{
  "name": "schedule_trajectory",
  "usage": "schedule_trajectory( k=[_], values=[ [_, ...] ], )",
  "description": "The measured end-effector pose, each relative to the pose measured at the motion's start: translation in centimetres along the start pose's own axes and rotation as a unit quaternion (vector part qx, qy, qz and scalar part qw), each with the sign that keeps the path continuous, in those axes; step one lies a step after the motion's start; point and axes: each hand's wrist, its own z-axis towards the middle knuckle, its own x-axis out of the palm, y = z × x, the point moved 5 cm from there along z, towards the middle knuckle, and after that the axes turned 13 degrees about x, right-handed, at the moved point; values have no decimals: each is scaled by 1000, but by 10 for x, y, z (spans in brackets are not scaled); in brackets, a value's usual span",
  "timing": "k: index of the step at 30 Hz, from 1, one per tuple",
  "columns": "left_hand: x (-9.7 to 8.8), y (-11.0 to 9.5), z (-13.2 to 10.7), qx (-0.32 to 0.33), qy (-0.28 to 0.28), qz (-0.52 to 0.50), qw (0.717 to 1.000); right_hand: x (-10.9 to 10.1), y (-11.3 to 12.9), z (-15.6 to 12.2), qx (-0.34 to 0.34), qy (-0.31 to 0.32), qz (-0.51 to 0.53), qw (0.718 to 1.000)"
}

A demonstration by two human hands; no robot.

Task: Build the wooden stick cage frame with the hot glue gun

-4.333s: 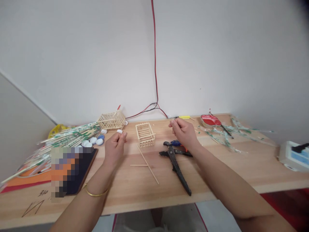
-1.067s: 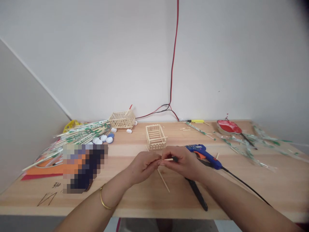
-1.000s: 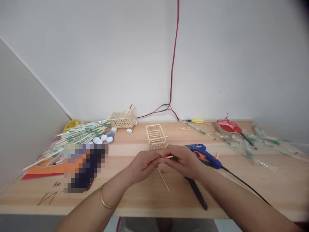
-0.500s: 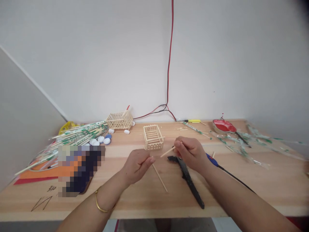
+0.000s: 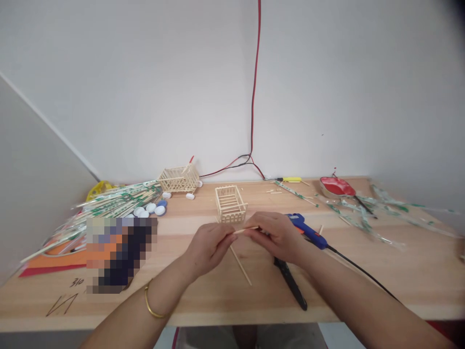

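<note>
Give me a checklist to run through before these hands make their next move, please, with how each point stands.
1. Short stick held: ok, between the left hand and right hand.
2. Stick basket upright on the table: ok.
3. Longer stick fully visible: not ok, the left hand covers part.
4. Glue gun hot: cannot tell.
5. Black-handled tool fully visible: not ok, the right hand hides its upper end.
</note>
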Motion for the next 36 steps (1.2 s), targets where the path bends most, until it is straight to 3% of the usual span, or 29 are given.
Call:
schedule_trajectory(
  k=[6, 13, 17, 20, 23, 26, 30, 36],
  values=[
    [-15, -3, 0, -1, -79, 63, 995, 1, -1, 3, 13, 39, 14, 999],
    [-6, -3, 0, -1, -25, 51, 998, 17, 4, 0, 1, 114, -34, 993],
    [-8, -1, -1, -12, -42, 40, 998, 12, 2, -1, 12, 108, -31, 994],
    [-13, 3, -3, -54, -63, 32, 996, 7, -2, 1, 34, 95, -33, 994],
    [-20, 6, -3, -77, -107, 18, 991, 4, -6, 2, 63, 79, -27, 995],
    [-21, 4, -2, -34, -132, 4, 991, 5, -9, 3, 74, 68, -26, 995],
    [-17, -2, -1, 37, -117, -21, 992, 8, -13, 3, 67, 63, -34, 995],
    [-14, -1, -2, 44, -115, -48, 991, 7, -13, 3, 67, 56, -26, 996]
  ],
)
